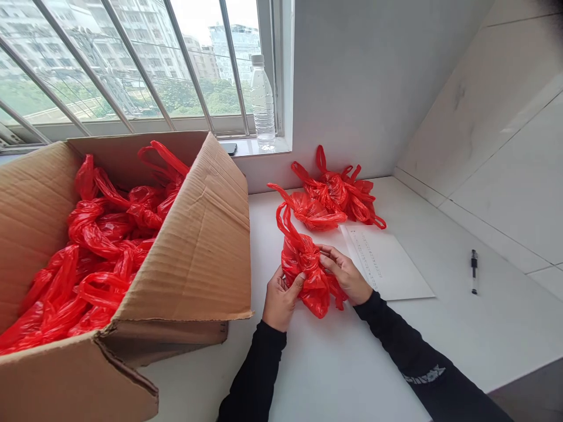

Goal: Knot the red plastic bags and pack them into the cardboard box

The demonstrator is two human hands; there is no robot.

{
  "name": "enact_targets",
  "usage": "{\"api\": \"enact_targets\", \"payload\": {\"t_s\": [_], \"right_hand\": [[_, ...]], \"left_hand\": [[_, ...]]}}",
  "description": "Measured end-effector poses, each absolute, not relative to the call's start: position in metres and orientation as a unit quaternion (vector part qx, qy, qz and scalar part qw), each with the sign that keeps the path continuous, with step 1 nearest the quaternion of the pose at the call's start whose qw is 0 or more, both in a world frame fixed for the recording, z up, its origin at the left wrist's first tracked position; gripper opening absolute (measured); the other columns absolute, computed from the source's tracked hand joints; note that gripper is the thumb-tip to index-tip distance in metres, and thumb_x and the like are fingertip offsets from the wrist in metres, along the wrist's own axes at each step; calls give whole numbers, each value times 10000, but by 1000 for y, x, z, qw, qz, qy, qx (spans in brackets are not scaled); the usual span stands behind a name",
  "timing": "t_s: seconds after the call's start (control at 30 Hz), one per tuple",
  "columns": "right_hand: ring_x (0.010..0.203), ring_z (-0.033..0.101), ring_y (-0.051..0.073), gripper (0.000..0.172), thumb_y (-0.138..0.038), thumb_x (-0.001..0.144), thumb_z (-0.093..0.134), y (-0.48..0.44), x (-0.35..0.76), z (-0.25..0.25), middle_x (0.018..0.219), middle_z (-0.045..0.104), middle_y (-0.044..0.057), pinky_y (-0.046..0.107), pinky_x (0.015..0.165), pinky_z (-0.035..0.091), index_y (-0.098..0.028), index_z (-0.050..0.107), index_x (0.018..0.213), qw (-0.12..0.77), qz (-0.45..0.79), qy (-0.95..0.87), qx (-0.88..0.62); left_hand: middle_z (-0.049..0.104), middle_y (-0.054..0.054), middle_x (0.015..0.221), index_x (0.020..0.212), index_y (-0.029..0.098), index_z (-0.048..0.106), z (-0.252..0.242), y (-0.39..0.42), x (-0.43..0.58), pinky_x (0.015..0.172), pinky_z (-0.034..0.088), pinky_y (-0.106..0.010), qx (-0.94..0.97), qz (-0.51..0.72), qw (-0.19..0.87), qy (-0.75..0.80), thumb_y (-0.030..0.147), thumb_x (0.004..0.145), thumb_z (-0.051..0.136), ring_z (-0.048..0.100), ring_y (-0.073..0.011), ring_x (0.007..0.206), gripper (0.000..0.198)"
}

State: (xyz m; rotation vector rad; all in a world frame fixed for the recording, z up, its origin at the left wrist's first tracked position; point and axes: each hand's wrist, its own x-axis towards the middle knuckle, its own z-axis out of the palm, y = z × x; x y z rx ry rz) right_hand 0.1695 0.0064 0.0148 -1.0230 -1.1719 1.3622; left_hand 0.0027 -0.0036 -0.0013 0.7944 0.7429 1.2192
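A knotted red plastic bag (308, 266) lies on the white table (334, 363) in front of me. My left hand (280, 299) grips its left side, thumb pressed on the plastic. My right hand (345, 272) holds its right side with the fingers curled onto the bundle. Both sleeves are black. Behind it, near the wall, lies a small pile of similar tied red bags (334, 196).
A large open cardboard box (197, 252) full of red bags (101, 246) stands at the left. A sheet of paper (387, 264) lies right of my hands, a pen (474, 271) farther right. A water bottle (263, 102) and a dark phone (229, 148) stand on the window sill.
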Motion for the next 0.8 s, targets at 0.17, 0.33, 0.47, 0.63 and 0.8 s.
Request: {"api": "enact_targets", "payload": {"t_s": [0.17,0.33,0.47,0.63,0.8], "right_hand": [[1032,632,211,280,-352,848,659,7,170,15,1089,670,58,381,940,507,-240,617,1101,545,521,-505,-420],[933,615,196,138,-275,826,646,3,169,16,975,629,31,351,853,529,-241,643,959,555,450,-559,-420],[997,597,212,127,-275,841,617,-1,166,18,1007,609,42,371,898,519,-244,655,958,547,432,-590,-407],[1085,599,221,389,-415,885,581,3,167,18,1185,607,70,411,970,489,-269,551,1244,561,447,-515,-469],[1012,658,235,499,-497,886,579,5,165,17,1154,656,80,392,887,535,-248,504,1311,517,581,-481,-405]], "left_hand": [[717,-90,1094,1074,174,664,5,-7,4,915,491,-334,364,536,686,330,253,752,763,631,-268,1091,347],[692,-88,1146,1130,183,646,12,-12,7,906,496,-348,286,542,730,302,348,817,691,632,-264,1076,356],[698,-71,1139,1138,200,645,11,-10,8,941,483,-344,295,569,699,318,323,794,730,640,-239,1078,375],[719,-56,1091,1096,200,657,6,-6,6,934,493,-340,261,589,683,345,282,744,774,665,-212,1007,380],[730,-54,959,1018,184,660,6,-11,4,862,510,-338,283,538,713,349,267,742,757,682,-228,919,304]]}}
